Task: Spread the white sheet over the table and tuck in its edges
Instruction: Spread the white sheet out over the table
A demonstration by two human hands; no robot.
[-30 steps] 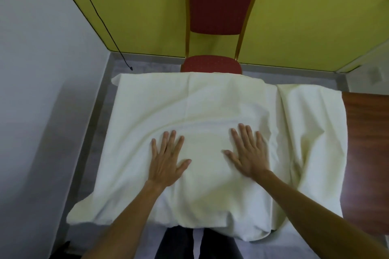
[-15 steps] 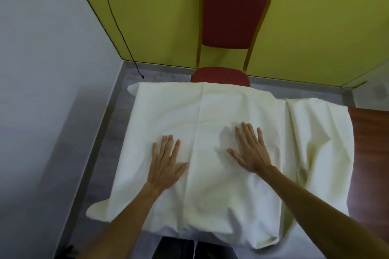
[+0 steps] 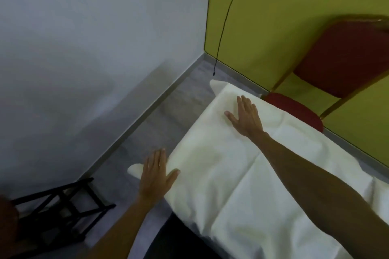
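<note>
The white sheet (image 3: 227,166) lies spread over the table, which is fully hidden under it. Its left edge hangs down over the table's left side, with corners sticking out at the near left and far left. My left hand (image 3: 156,174) is flat and open at the near left edge, fingers over the edge and thumb on the cloth. My right hand (image 3: 245,116) rests palm down with fingers apart on the sheet near the far left corner. Neither hand grips the cloth.
A red chair with a gold frame (image 3: 341,59) stands against the yellow wall behind the table. A black folding rack (image 3: 61,214) sits on the grey floor at the lower left. A black cable (image 3: 226,19) hangs down the wall corner.
Both hands slid from the middle of the sheet to its left side, the right one toward the far corner. My view swung left, bringing the grey wall and black rack in.
</note>
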